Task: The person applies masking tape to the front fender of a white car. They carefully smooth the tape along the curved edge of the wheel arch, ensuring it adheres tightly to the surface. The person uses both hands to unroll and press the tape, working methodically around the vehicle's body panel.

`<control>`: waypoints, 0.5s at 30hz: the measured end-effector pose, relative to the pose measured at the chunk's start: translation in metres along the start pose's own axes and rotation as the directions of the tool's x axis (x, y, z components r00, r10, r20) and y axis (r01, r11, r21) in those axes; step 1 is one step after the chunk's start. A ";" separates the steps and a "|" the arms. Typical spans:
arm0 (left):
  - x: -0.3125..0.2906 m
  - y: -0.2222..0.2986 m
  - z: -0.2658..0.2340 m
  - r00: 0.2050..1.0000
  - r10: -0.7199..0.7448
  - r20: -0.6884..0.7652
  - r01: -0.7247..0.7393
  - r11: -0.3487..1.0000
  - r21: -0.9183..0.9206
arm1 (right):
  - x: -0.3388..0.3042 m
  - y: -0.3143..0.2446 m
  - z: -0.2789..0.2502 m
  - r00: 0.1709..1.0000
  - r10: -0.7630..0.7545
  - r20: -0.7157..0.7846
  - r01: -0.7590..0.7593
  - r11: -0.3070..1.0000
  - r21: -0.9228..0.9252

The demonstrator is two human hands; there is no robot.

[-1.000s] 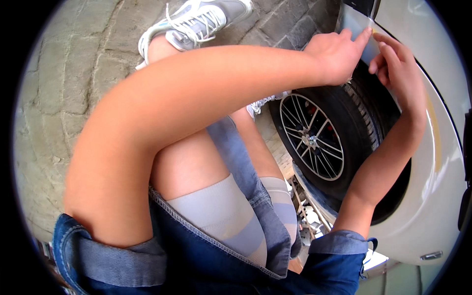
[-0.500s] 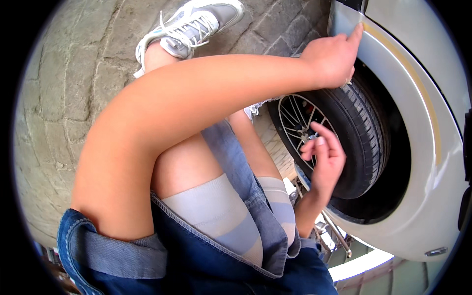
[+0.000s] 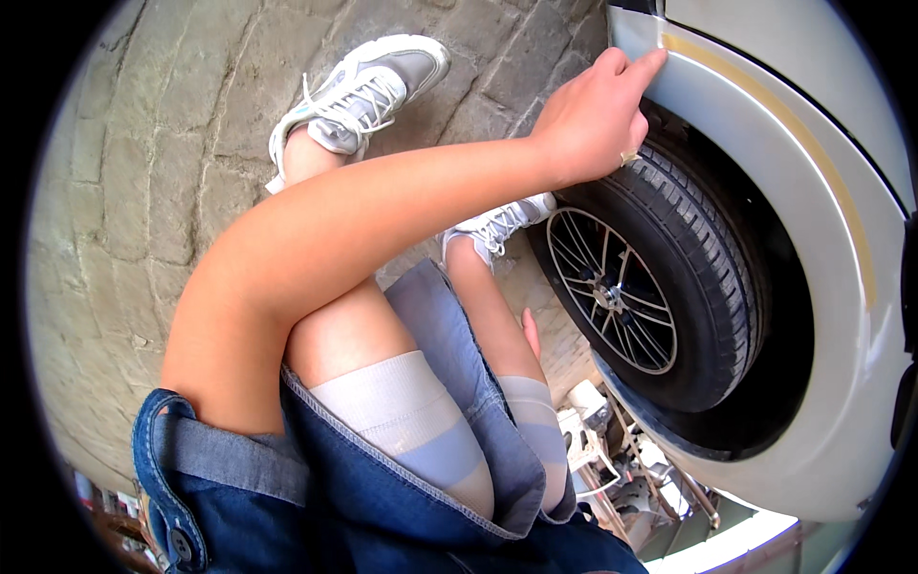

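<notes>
My left arm reaches across my legs to the car fender (image 3: 832, 383). My left hand (image 3: 595, 120) has its index fingertip at the upper end of a narrow tan tape strip (image 3: 798, 129), which curves along the wheel arch. The other fingers curl under, with a small pale bit (image 3: 628, 157) at the hand's lower edge; what they enclose is hidden. Of my right hand (image 3: 531, 332) only a sliver shows beside my shin, and its fingers are mostly hidden. Below my left hand stands the black tire (image 3: 703, 258) on a spoked wheel rim (image 3: 612, 292).
Stone paving (image 3: 158, 182) spreads under my grey-and-white shoes (image 3: 368, 100). A dark gap separates the tire from the fender. Beyond my knees, several white and metal parts and rods (image 3: 622, 459) lie cluttered below the car's lower edge.
My right hand has moved left, from in front of the wheel to behind my shin. The view has shifted slightly; my left index finger stays at the strip's upper end.
</notes>
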State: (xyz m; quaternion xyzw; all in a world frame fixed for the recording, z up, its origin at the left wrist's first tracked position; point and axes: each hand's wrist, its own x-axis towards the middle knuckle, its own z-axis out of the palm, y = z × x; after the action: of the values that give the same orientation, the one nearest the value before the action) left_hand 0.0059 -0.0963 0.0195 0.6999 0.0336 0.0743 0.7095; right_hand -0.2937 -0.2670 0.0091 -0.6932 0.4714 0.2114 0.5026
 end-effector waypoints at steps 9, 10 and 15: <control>0.001 0.016 0.009 0.997 -0.076 0.032 0.079 0.993 -0.089 | 0.017 -0.003 0.026 0.999 0.026 0.030 -0.028 0.997 0.073; 0.003 0.017 0.009 0.996 -0.084 0.020 0.086 0.991 -0.104 | 0.019 -0.004 0.027 0.999 0.029 0.033 -0.031 0.997 0.073; 0.011 0.015 0.010 0.997 -0.063 0.042 0.071 0.970 -0.233 | 0.023 -0.008 0.036 0.999 0.032 0.041 -0.035 0.995 0.092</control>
State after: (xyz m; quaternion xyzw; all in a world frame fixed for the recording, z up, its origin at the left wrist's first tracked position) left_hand 0.0172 -0.1043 0.0354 0.6111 0.0360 0.0416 0.7897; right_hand -0.2695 -0.2442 -0.0196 -0.6568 0.4823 0.2113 0.5398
